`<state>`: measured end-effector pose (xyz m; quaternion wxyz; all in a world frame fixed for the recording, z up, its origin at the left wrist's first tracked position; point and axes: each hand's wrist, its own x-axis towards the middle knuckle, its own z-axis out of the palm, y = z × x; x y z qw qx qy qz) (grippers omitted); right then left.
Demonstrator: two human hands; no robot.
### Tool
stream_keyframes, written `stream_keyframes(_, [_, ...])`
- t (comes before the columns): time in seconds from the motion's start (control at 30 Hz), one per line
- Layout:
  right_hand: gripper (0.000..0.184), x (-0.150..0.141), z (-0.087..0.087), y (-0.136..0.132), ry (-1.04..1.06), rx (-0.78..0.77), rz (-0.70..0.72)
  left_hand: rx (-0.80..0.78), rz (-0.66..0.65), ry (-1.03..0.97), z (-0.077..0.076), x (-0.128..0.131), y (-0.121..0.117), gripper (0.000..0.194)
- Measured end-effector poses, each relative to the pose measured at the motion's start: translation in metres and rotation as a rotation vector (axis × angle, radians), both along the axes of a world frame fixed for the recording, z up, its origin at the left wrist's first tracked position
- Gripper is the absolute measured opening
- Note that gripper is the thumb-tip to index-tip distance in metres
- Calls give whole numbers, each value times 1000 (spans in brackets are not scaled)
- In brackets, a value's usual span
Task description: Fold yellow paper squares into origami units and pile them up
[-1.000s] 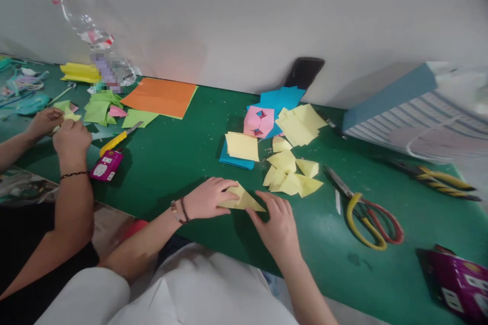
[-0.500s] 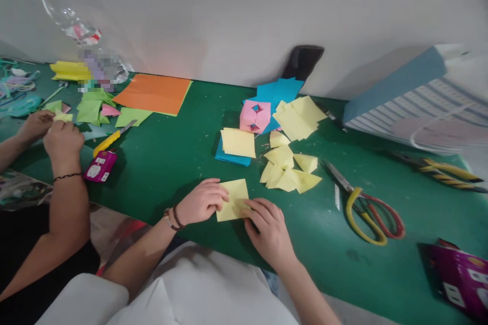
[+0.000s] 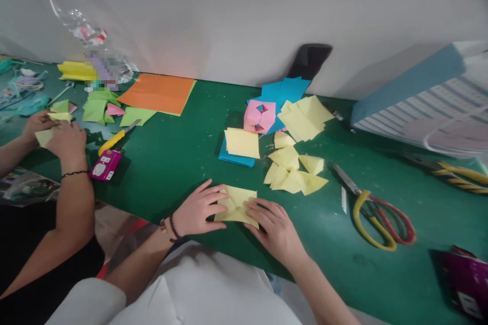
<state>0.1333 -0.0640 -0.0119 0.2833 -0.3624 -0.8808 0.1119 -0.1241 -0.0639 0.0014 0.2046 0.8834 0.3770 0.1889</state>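
A yellow paper square [image 3: 239, 202] lies on the green table [image 3: 175, 157] near its front edge, partly folded. My left hand [image 3: 198, 209] rests on its left side with fingers stretched out flat on the paper. My right hand [image 3: 276, 231] presses its right side with fingertips on the sheet. Just beyond lie several folded yellow pieces [image 3: 293, 172], a yellow square on a blue sheet [image 3: 241, 143] and a pink folded paper cube [image 3: 259, 116].
Yellow-and-red scissors [image 3: 375, 213] lie to the right, pliers [image 3: 457, 175] and a striped paper bag [image 3: 423, 106] beyond. A purple box [image 3: 465, 279] sits at front right. At left another person's hands [image 3: 63, 137] fold paper near a yellow cutter [image 3: 116, 138], orange sheet [image 3: 158, 94] and bottle [image 3: 82, 30].
The yellow paper went from a folded triangle to an opened square, and now lies partly refolded under both my hands. The person at left has shifted their paper slightly.
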Motion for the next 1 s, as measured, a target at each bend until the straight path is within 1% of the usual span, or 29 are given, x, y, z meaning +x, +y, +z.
stream_keyframes(0.07, [14,-3,0,1,28,-29,-67,26,93,-45,-2,7,-5,14])
stream_keyframes(0.23, [13,-18,-2,7,34,-45,-298,49,346,-158,-7,26,-5,13])
stream_keyframes(0.33, [10,-26,-5,10,22,-46,-388,58,433,-151,-8,31,-2,17])
stream_keyframes(0.47, [12,-29,-6,11,0,-51,-434,59,446,-132,-10,32,2,30])
stream_keyframes(0.63, [14,-30,-5,14,-27,-69,-418,84,415,-83,-10,32,2,17])
stream_keyframes(0.8, [11,-31,-6,15,-44,-87,-406,86,457,-40,-10,32,3,17])
stream_keyframes(1.0, [11,-32,-7,14,-40,-92,-393,82,460,-13,-9,33,3,18])
